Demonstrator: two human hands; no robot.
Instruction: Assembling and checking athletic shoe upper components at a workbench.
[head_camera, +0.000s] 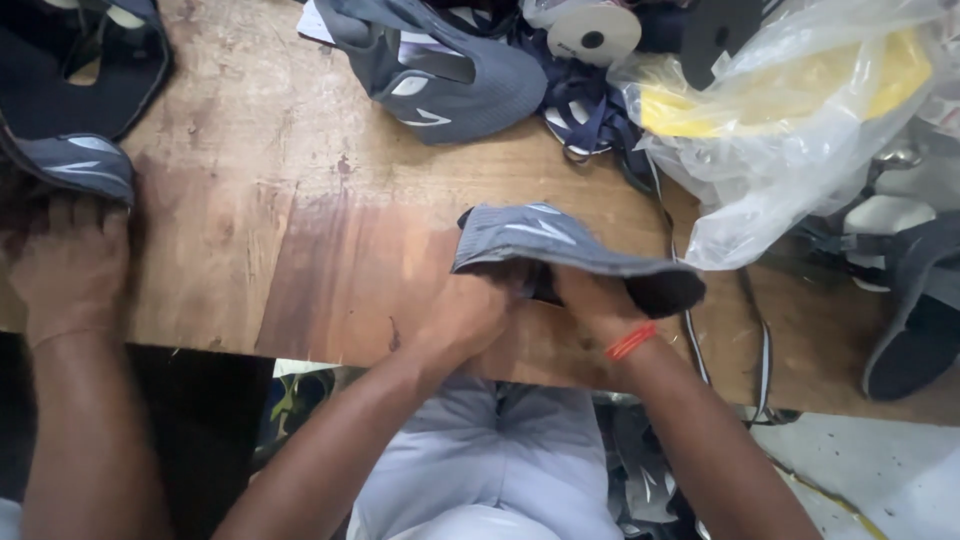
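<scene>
While both forearms reach up from the lower edge of the head view and converge over the near edge of the worn brown wooden table (300, 200), we see the left hand (462, 318) and the right hand (598, 303) side by side, knuckles up, fingers curled in under a grey knitted fabric shoe upper with pale curved stripes (560, 245). Both hands hold this upper from below; the right wrist wears a thin orange thread band (630, 341). The upper lies just above the table's near edge, in the middle of the view. Its long axis runs left to right, dipping slightly toward the right, where its dark lining shows as an open, rounded end. The striped grey face is turned up and away from us, and the piece is folded limp over the fingers.

At far left, another person's hand (68, 262) rests on the table edge, touching a second grey striped upper (75, 160). A third grey upper (440, 75) lies at the far side, beside a crumpled clear plastic bag with yellow contents (790, 110).
</scene>
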